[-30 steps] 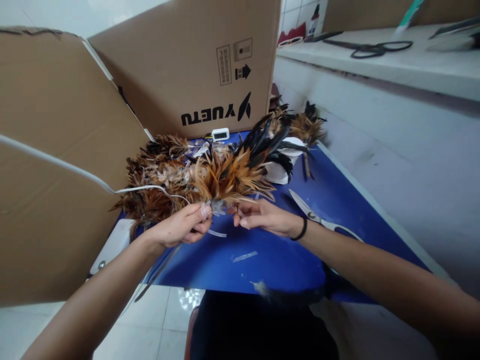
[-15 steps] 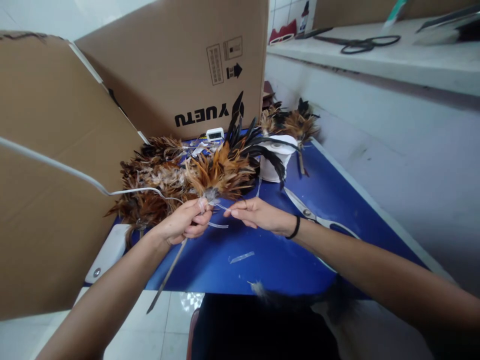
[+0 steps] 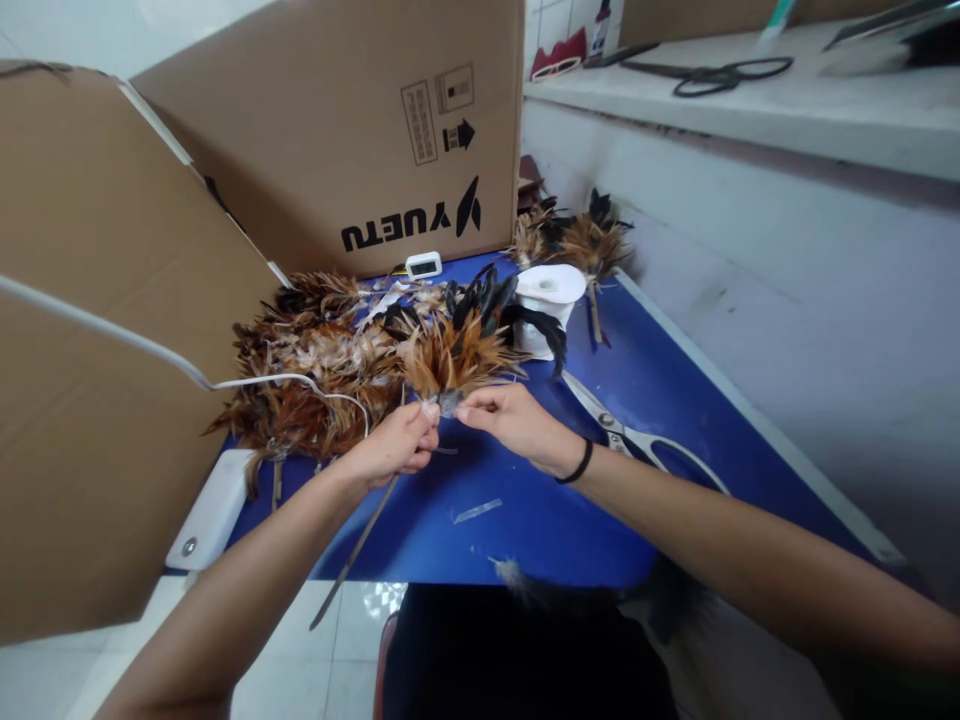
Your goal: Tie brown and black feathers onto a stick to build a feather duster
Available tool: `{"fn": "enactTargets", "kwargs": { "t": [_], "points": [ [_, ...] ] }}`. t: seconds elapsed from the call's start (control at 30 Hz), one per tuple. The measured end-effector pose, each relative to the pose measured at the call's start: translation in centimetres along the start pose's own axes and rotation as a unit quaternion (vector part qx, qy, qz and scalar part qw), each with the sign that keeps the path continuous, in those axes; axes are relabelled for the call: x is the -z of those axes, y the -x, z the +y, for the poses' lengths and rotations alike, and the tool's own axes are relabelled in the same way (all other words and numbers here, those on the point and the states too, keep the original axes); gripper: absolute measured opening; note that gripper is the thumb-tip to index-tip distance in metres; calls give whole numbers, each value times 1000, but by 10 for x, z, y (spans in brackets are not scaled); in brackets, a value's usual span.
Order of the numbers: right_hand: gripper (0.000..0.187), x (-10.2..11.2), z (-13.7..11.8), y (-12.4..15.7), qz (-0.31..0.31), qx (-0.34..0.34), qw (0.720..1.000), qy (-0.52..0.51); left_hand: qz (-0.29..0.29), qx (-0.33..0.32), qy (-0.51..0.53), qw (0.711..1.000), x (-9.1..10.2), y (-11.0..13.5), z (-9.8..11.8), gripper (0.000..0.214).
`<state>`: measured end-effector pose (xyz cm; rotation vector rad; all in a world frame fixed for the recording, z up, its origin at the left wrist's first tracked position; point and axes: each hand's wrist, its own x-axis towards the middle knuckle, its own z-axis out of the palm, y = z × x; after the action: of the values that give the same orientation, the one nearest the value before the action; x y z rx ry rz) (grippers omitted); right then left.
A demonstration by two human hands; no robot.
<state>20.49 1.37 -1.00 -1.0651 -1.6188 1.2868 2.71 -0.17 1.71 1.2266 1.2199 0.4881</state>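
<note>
My left hand (image 3: 397,440) is closed round the base of a feather duster (image 3: 457,355) with orange-brown and long black feathers. Its thin stick (image 3: 352,560) slants down below that hand, past the table edge. My right hand (image 3: 517,425) pinches at the right side of the feather base, thumb and fingertips together; the clear plastic strip held there is mostly hidden. A loose end of strip (image 3: 448,451) shows under the hands. Beyond the duster stands a white spool (image 3: 536,335). Large scissors (image 3: 619,432) lie beside my right forearm.
A heap of brown feather bundles (image 3: 315,350) covers the left of the blue table (image 3: 555,520). Cardboard boxes (image 3: 315,130) wall the left and back. A white cable (image 3: 150,345) crosses at left. A short clear strip (image 3: 478,511) lies in front. Dark scissors (image 3: 705,78) rest on the shelf.
My right hand has come in against the feather base, and the strip stretched between the hands no longer shows. The duster has turned and shifted slightly right with my left hand.
</note>
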Motion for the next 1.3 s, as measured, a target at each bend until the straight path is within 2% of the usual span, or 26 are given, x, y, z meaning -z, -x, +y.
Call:
{"fn": "enactTargets", "kwargs": {
  "t": [0.1, 0.2, 0.27, 0.37, 0.43, 0.5, 0.57, 0.7, 0.83, 1.07, 1.3],
  "points": [
    [18, -2, 4, -2, 30, -2, 999, 29, 38, 13, -50, 998, -8, -5, -3, 35],
    [22, -3, 8, -3, 54, -10, 994, 90, 86, 10, -169, 982, -13, -11, -6, 32],
    [23, -4, 10, -3, 64, -13, 988, 138, 112, 0, -287, 951, -15, -16, -9, 32],
    [20, -6, 11, -4, 71, -28, 981, 179, 135, -26, -457, 879, -18, -21, -12, 32],
    [18, -7, 11, -4, 72, -39, 978, 192, 142, -45, -532, 834, -21, -23, -11, 32],
    [18, -8, 9, -3, 73, -45, 974, 208, 139, -44, -572, 807, -24, -22, -10, 31],
    [20, -9, 8, -2, 76, -46, 970, 228, 136, -34, -594, 792, -28, -21, -9, 29],
    [21, -10, 6, -1, 85, -49, 966, 238, 161, -23, -612, 774, -34, -23, -10, 29],
    [20, -12, 7, 1, 98, -56, 960, 257, 186, -16, -614, 767, -39, -24, -12, 29],
    [30, -17, 11, 1, 142, -22, 933, 329, 196, -3, -618, 762, -48, -23, -10, 29],
    [22, -17, 13, 2, 149, -28, 935, 320, 196, -3, -625, 756, -50, -24, -11, 27]
  ]
}}
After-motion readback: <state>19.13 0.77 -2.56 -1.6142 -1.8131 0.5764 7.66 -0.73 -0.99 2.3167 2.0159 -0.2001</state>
